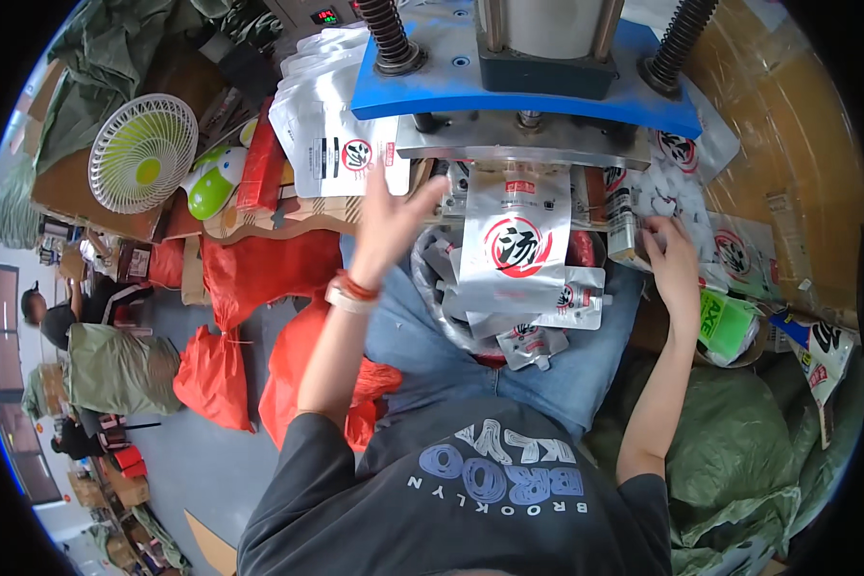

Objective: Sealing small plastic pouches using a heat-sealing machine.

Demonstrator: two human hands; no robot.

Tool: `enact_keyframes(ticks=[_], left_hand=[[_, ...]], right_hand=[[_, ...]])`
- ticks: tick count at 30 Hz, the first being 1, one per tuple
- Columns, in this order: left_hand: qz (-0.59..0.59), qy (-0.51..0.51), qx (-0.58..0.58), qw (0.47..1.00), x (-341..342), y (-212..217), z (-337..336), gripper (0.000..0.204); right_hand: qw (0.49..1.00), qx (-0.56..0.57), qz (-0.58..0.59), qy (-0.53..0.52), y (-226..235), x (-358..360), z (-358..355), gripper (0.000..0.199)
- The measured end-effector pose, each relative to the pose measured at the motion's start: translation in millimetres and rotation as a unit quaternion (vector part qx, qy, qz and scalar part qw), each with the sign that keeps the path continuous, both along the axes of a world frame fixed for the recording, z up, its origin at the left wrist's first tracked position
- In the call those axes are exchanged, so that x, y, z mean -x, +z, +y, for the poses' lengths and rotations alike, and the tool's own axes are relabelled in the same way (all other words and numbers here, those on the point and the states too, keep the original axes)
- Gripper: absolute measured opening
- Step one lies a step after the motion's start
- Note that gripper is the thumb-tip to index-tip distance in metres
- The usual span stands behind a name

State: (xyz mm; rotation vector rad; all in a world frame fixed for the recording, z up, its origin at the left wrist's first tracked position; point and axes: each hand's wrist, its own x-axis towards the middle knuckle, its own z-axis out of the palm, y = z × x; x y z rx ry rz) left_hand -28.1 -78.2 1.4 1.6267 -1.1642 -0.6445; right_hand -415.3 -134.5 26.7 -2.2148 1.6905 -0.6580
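Note:
In the middle, a silver spout pouch [515, 235] with a red ring and black character hangs from under the press's metal jaw [523, 144]. My left hand [390, 226] is raised left of it, fingers spread and nothing in them, just in front of a fanned stack of silver pouches [331, 154]. To the right, my right hand [672, 259] rests with bent fingers beside a small metal block [626, 230] and a heap of white plastic pieces [670, 197]. Whatever lies under its fingertips is hidden. More pouches [576, 298] lie in a lined container between my knees.
The press's blue plate [528, 72] and springs rise ahead. A white-green fan [144, 154] stands at left above red sacks [216, 379]. Another pouch [739, 254] lies at right, near a bin with a green package [725, 322]. Co-workers sit far left.

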Motion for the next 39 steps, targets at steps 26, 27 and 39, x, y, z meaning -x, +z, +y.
enact_keyframes(ticks=[26,27,39], left_hand=[[-0.194,-0.272,0.215,0.918,61.7,97.8,108.5,0.030],[-0.146,-0.300,0.197,0.922,61.9,99.6,107.7,0.029],[-0.222,-0.264,0.223,0.912,77.2,85.7,84.1,0.038]], right_hand=[[0.843,0.121,-0.340,0.398,102.7,-103.2,104.3,0.032],[0.823,0.073,-0.375,0.421,106.2,-100.8,104.4,0.032],[0.906,0.158,-0.260,0.295,101.1,-84.8,103.4,0.024]])
